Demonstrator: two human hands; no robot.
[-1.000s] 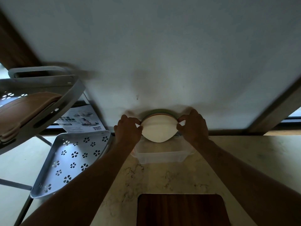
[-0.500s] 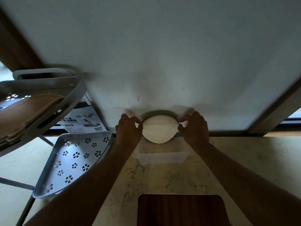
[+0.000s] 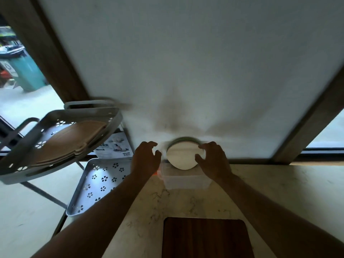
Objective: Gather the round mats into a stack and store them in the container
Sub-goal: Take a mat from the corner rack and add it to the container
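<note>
Basically, the stack of round mats (image 3: 182, 157) stands on edge in the clear container (image 3: 186, 180), at the back of the marble counter (image 3: 270, 185) against the white wall panel (image 3: 186, 62). Cream face is toward the camera, with a green rim showing behind it.

Left hand (image 3: 146, 161): fingers spread and apart, just beside the stack's left edge; looks like a gap, so not gripping. Right hand (image 3: 214, 161): fingers curled at the stack's right edge, thumb and fingertips seemingly touching it; frame is blurred, so a firm pinch can't be confirmed.

Step in hand, as I judge it: seating the stack in the container. To do it well:
- keep the edges flush, one hand on each side, so the back mats don't fan out
- lower it straight, clear of the container rim
- release only once the stack leans stably on wall or container side
- risk: upright discs roll or slide apart once let go

Counts, largest first:
- wall panel: 1
- counter: 1
- grey perforated rack trays (image 3: 100, 183): 2 visible, the upper (image 3: 55, 125) holding flat brown boards (image 3: 68, 142), probably 3 layers, not certain
- dark wooden board (image 3: 204, 237): 1
- printed box (image 3: 115, 146) behind the rack: 1
- container: 1
- mats: at least 2 colours on edge; exact count not readable
</note>
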